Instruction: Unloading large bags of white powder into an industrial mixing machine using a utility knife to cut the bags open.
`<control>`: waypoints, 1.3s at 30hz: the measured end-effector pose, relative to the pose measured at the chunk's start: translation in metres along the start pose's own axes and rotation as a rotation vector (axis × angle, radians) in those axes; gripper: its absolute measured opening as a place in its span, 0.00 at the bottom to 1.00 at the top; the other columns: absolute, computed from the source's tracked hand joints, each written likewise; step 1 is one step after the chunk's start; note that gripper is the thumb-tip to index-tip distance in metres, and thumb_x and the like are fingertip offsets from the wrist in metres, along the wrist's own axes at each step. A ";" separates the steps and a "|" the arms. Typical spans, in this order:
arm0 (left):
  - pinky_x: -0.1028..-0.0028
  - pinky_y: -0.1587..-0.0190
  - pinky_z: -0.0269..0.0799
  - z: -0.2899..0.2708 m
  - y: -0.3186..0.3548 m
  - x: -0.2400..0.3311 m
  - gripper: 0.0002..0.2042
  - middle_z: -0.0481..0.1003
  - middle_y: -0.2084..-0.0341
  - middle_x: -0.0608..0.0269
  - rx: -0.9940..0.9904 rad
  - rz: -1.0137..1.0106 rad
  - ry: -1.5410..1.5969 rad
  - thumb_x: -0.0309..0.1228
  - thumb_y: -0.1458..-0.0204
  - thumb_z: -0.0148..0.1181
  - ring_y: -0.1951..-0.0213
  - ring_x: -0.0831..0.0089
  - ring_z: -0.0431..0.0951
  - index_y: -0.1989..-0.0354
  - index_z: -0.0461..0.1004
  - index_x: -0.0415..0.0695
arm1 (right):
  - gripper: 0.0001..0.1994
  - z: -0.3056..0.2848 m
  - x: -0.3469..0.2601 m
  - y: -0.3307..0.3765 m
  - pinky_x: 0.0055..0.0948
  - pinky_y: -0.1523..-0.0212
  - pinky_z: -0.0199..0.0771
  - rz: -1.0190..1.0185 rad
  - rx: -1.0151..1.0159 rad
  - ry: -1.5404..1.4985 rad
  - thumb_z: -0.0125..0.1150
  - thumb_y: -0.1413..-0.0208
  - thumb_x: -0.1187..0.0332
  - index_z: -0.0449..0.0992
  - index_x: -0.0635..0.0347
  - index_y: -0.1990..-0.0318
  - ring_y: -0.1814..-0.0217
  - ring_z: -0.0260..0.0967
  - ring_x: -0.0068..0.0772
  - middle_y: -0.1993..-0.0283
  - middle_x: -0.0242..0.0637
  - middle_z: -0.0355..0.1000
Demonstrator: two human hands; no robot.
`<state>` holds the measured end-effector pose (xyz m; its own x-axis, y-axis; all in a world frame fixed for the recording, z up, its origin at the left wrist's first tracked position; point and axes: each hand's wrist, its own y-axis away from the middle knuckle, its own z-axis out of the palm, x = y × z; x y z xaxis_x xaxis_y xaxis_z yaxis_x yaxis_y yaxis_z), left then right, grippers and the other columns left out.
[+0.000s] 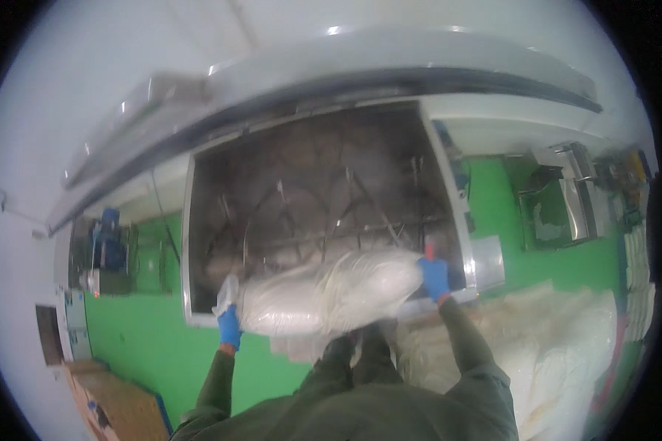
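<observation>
While the big white sack [331,290] lies on the front rim of the open mixing tank [316,198], both gloved hands grasp it. The left hand [229,327] has its grip closed on one end, the right hand [435,278] on the other, above the green floor [147,345]

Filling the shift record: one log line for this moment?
left hand: grips sack end | right hand: grips other end | bulging white plastic sack: on open mixer trough rim

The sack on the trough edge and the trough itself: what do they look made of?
The sack looks like thin translucent plastic film, glossy and wrinkled, with pale contents showing through. The trough seems to be pale-finished metal: a smooth, light rim around a dark, stained interior. Both hands wear blue gloves, likely rubber.
</observation>
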<state>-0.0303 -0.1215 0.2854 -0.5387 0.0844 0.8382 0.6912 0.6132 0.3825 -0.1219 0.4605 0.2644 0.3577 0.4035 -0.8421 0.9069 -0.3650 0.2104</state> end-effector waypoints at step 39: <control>0.69 0.81 0.65 -0.027 0.043 0.017 0.10 0.67 0.84 0.54 -0.334 0.367 -0.734 0.28 0.51 0.49 0.84 0.64 0.67 0.62 0.70 0.38 | 0.07 -0.110 -0.245 0.066 0.24 0.79 0.59 -0.657 0.041 -0.024 0.55 0.56 0.69 0.69 0.64 0.78 0.80 0.58 0.23 0.83 0.32 0.63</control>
<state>0.0033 -0.1149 0.3263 -0.3496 0.7838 0.5132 0.9238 0.1972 0.3282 -0.1250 0.4296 0.5394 -0.2732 0.5343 -0.7999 0.9254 -0.0811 -0.3703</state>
